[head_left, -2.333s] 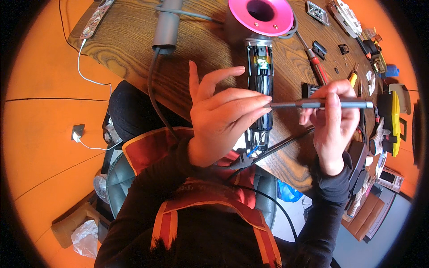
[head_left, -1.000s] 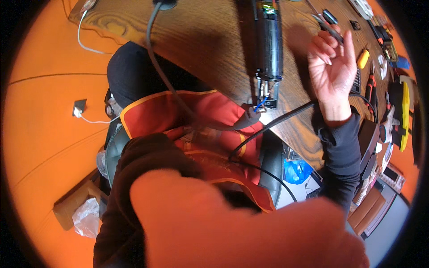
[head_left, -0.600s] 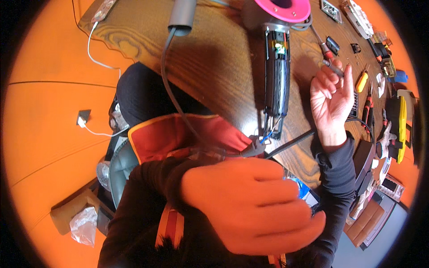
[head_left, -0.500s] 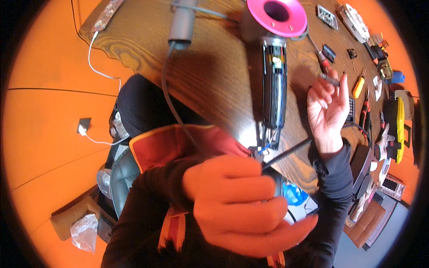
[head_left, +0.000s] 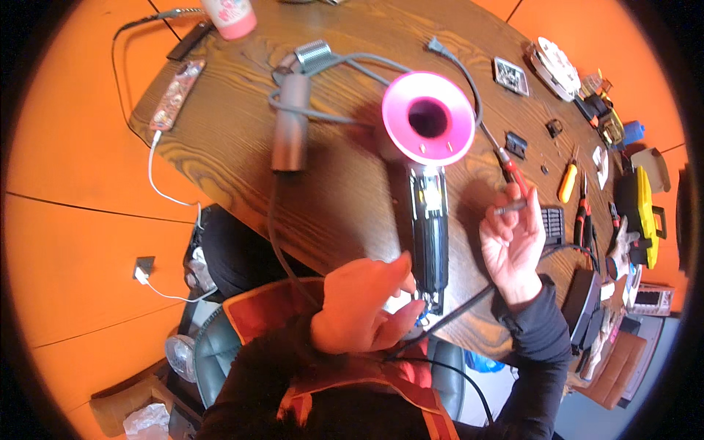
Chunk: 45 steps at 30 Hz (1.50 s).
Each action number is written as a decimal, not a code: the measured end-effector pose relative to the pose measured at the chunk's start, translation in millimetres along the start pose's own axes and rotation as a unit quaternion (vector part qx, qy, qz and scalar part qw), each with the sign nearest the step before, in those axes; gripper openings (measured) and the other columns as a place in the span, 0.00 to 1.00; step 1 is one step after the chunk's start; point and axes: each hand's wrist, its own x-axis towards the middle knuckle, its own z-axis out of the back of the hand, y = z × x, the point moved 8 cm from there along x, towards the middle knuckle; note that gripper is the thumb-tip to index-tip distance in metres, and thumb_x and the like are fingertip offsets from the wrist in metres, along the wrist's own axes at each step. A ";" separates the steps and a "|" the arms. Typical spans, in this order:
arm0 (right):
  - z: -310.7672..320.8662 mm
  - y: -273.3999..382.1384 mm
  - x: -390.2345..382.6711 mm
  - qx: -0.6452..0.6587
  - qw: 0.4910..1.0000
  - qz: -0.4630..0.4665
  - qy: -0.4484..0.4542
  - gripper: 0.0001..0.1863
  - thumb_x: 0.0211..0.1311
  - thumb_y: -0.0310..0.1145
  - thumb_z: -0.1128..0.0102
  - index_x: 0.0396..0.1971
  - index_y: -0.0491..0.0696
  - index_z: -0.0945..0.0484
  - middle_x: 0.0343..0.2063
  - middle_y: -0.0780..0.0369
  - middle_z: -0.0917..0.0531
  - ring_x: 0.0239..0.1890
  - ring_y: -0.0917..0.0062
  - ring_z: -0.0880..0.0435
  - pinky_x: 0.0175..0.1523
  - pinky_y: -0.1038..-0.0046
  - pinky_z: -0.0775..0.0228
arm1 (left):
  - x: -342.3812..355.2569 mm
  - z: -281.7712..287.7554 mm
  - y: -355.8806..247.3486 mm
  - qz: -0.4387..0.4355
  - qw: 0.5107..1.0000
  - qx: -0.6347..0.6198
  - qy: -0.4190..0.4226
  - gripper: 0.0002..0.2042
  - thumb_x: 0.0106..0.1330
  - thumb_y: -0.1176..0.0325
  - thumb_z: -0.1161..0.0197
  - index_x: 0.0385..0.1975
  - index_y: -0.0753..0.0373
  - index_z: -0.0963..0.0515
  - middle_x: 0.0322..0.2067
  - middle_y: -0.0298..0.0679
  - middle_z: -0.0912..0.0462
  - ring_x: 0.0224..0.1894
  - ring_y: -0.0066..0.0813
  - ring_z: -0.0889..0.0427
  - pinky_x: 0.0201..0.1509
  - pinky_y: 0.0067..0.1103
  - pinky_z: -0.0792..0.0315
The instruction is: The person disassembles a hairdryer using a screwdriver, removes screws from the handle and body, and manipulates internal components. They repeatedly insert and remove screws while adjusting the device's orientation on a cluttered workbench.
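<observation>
A hair dryer with a pink ring-shaped head [head_left: 458, 110] lies on the wooden table, its handle [head_left: 430, 249] stripped to the black inner body. Thin wires [head_left: 425, 312] come out at the handle's near end. Beside that end is my left hand [head_left: 367, 304], thumb and fingers apart; whether a fingertip touches the wires I cannot tell. To the right of the handle, my right hand [head_left: 513, 246] is palm up and pinches a small grey rod-shaped tool [head_left: 511, 207]. A grey tubular handle sleeve [head_left: 292, 132] lies left of the dryer, with a cord hanging below it.
Right of my right hand are a red-handled slim tool [head_left: 513, 170], a yellow-handled screwdriver [head_left: 568, 182], red-handled pliers [head_left: 583, 220] and a bit case [head_left: 552, 224]. A black cable [head_left: 469, 302] crosses near the handle. A power strip [head_left: 176, 95] lies at the left table edge.
My left hand has moved away from the camera toward the handle's wired end, and its fingers have spread. The view has shifted, showing more of the far table. My right hand keeps the grey tool.
</observation>
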 end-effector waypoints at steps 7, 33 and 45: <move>-1.9 -3.4 0.3 0.005 1.000 -0.016 -0.001 0.15 0.63 0.44 0.59 0.31 0.47 0.34 0.14 0.63 0.33 0.13 0.78 0.36 0.21 0.79 0.42 | 1.9 -3.7 38.8 0.129 0.989 0.075 0.008 0.21 0.51 0.78 0.43 0.48 0.65 0.32 0.22 0.37 0.29 0.19 0.28 0.30 0.24 0.19 0.35; -27.6 139.7 14.2 -0.664 0.625 0.409 0.018 0.05 0.60 0.24 0.52 0.34 0.42 0.28 0.34 0.59 0.20 0.39 0.77 0.22 0.41 0.80 0.31 | -8.4 -11.3 70.7 0.258 0.966 0.020 0.021 0.16 0.59 0.77 0.52 0.49 0.70 0.36 0.20 0.33 0.31 0.21 0.15 0.33 0.26 0.11 0.38; 3.2 129.8 47.8 -0.757 0.562 0.323 0.078 0.16 0.44 0.23 0.36 0.25 0.46 0.38 0.30 0.57 0.21 0.44 0.66 0.22 0.38 0.73 0.31 | -10.4 -11.9 70.8 0.237 0.971 0.035 0.010 0.15 0.59 0.76 0.49 0.47 0.69 0.34 0.18 0.33 0.30 0.19 0.15 0.34 0.24 0.13 0.39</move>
